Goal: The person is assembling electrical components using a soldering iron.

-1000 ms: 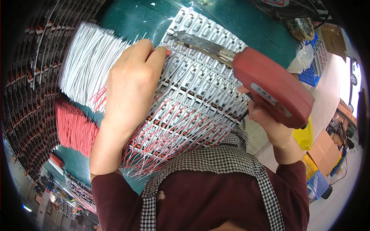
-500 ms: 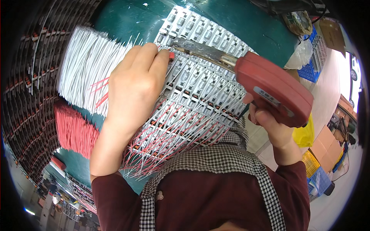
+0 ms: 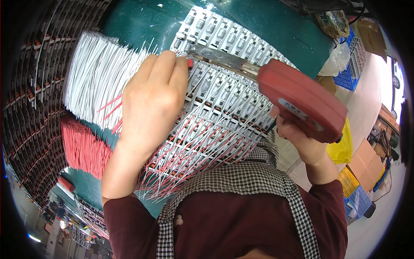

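My right hand (image 3: 302, 137) is wrapped round the grip of a red soldering gun (image 3: 304, 100), its long dark tip pointing left. The tip ends beside the fingertips of my left hand (image 3: 154, 93), over the left edge of a panel of small white circuit boards (image 3: 233, 39). My left hand is closed on a few red wires (image 3: 111, 108), whose tails stick out on its left side. Their front ends are mostly hidden by my fingers. I cannot tell whether the tip touches a board. Red and white wires (image 3: 200, 146) trail from the nearer board rows.
A thick bundle of white wires (image 3: 92, 77) and a smaller bundle of red wires (image 3: 84, 144) lie left on the green table (image 3: 133, 21). Racks of hung parts (image 3: 32, 90) stand further left. Blue crates (image 3: 347, 77), a yellow bag (image 3: 340, 146) and cardboard (image 3: 365, 160) are at the right.
The soldering gun and my right hand have shifted slightly left. My left hand has barely moved and stays closed on the red wires.
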Demonstrator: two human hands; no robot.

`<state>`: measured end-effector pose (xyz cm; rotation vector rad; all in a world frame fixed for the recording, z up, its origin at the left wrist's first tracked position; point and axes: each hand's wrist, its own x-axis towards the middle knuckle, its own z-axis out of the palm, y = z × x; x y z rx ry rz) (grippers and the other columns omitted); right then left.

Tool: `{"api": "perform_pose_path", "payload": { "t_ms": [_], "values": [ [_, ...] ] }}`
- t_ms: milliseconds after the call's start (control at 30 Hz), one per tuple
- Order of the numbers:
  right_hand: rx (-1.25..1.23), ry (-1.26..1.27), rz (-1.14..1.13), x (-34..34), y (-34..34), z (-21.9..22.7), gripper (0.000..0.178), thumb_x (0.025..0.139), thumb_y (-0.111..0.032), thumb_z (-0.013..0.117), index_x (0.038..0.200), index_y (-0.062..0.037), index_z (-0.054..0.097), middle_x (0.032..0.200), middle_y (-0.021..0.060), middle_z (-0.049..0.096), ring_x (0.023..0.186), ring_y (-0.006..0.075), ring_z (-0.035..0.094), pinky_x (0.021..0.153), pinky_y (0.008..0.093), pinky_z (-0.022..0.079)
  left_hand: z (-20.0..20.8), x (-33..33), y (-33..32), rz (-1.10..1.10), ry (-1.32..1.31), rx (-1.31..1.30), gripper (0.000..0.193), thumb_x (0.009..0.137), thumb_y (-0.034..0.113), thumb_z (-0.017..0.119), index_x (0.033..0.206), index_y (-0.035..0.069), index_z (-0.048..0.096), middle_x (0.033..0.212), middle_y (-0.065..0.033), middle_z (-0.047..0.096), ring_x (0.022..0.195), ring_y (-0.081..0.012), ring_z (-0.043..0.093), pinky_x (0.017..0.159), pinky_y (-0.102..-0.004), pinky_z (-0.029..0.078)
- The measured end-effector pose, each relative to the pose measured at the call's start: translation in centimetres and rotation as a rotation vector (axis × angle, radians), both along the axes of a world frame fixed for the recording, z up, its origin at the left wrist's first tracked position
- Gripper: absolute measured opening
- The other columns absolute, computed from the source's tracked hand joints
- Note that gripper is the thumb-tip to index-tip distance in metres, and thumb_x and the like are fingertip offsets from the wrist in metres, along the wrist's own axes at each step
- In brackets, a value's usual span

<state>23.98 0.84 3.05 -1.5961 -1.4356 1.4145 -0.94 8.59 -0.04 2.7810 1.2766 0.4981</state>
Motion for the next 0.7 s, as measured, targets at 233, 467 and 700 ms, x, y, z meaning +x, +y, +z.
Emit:
{"api": "perform_pose_path", "payload": {
  "t_ms": [233, 467, 700],
  "values": [
    [-0.025, 0.638, 0.008, 0.3, -0.5, -0.3, 0.053, 0.078, 0.004, 0.06, 0.128, -0.004, 0.043, 0.12, 0.0069, 0.053, 0.102, 0.0131, 0.05, 0.085, 0.0271, 0.04, 0.1, 0.1, -0.2, 0.022, 0.003, -0.018, 0.019, 0.066, 0.002, 0.057, 0.084, -0.002, 0.057, 0.076, -0.0075, 0.049, 0.069, -0.0213, 0.053, 0.056, -0.0311, 0.046],
    [-0.052, 0.516, 0.014, 0.9, -1.2, -0.2, 0.049, 0.078, 0.004, 0.06, 0.124, -0.0024, 0.046, 0.113, 0.007, 0.056, 0.101, 0.0134, 0.05, 0.085, 0.0273, 0.04, -0.6, 0.3, -0.3, -0.046, -0.111, -0.002, 0.023, 0.065, 0.002, 0.058, 0.088, -0.001, 0.059, 0.079, -0.0078, 0.05, 0.069, -0.0217, 0.053, 0.057, -0.0318, 0.046],
    [-0.095, 0.391, -0.05, 1.1, -1.7, -0.7, 0.044, 0.075, 0.002, 0.066, 0.117, -0.0023, 0.052, 0.098, 0.0047, 0.06, 0.089, 0.0116, 0.056, 0.075, 0.0261, 0.046, -0.6, 0.5, -0.3, -0.035, -0.094, -0.027, 0.023, 0.065, 0.002, 0.058, 0.088, -0.002, 0.06, 0.078, -0.0083, 0.05, 0.068, -0.0219, 0.052, 0.056, -0.0313, 0.046]
  ]
}}
